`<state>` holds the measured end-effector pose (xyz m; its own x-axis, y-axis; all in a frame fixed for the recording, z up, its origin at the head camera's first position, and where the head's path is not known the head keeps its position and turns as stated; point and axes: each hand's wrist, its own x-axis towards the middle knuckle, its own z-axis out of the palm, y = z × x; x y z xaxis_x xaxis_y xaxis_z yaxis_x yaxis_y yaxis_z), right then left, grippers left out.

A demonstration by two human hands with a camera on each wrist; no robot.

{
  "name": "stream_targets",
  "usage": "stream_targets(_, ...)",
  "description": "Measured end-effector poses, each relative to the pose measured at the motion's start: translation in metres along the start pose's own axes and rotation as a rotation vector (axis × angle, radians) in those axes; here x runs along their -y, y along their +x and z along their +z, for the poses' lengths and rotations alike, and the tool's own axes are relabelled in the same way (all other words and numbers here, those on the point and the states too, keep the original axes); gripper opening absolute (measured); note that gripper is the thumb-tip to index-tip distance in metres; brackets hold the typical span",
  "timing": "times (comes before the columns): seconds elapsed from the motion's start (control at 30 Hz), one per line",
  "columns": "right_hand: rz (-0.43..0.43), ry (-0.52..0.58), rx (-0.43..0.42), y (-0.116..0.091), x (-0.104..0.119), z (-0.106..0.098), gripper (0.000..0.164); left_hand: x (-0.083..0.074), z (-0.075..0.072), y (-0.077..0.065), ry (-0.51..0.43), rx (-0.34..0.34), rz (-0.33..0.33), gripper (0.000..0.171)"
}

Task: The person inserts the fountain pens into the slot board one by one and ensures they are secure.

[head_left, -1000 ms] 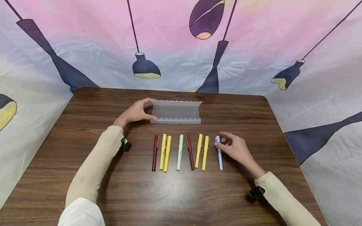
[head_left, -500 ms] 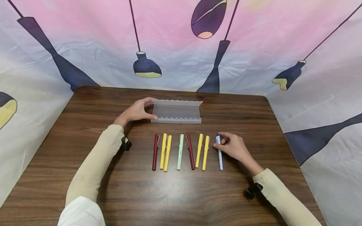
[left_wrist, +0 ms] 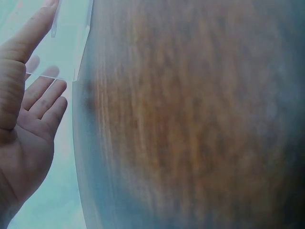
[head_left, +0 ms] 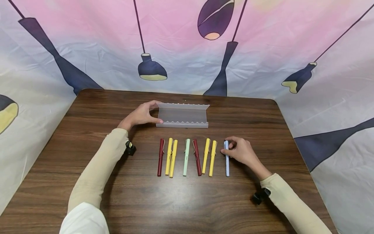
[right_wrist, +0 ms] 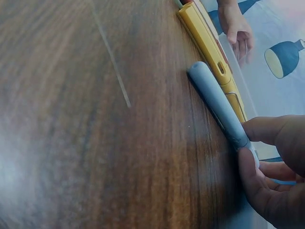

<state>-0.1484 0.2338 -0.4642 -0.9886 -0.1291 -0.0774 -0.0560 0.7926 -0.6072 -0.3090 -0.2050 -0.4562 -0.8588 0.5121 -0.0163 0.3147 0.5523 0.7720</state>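
Note:
A clear plastic pen tray (head_left: 182, 115) with scalloped long edges stands toward the back of the table. My left hand (head_left: 141, 114) holds its left end, thumb at the front edge and fingers at the back; in the left wrist view, fingers (left_wrist: 52, 102) show partly through the clear plastic. At the right end of a row of pens, my right hand (head_left: 243, 151) pinches a light blue pen (head_left: 227, 165) near its clip end. The right wrist view shows thumb and fingers on either side of that blue pen (right_wrist: 217, 100), which lies along the tabletop.
Left of the blue pen lie a dark red pen (head_left: 160, 159), two yellow pens (head_left: 168, 159), a mint green pen (head_left: 185, 159), another dark red pen (head_left: 197, 159) and two more yellow pens (head_left: 205, 157). A printed cloth (head_left: 181, 65) hangs behind the wooden table (head_left: 181, 208).
My right thumb and fingers have closed in on the blue pen, which now lies a little straighter. My left hand and the tray have stayed in place.

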Motion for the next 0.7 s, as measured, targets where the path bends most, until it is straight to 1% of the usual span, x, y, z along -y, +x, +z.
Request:
stream_targets(0.33,-0.001,0.052,-0.014,-0.0007,-0.0027,-0.0016,0.045,-0.0003,-0.0004,-0.0008,-0.002,0.000,0.003,0.088)
stream_targets(0.7,0.022,0.177,-0.001,-0.0059,0.0023,-0.0088,0.047,0.0004,-0.0001,-0.0005,0.005,0.001,0.000,0.087)
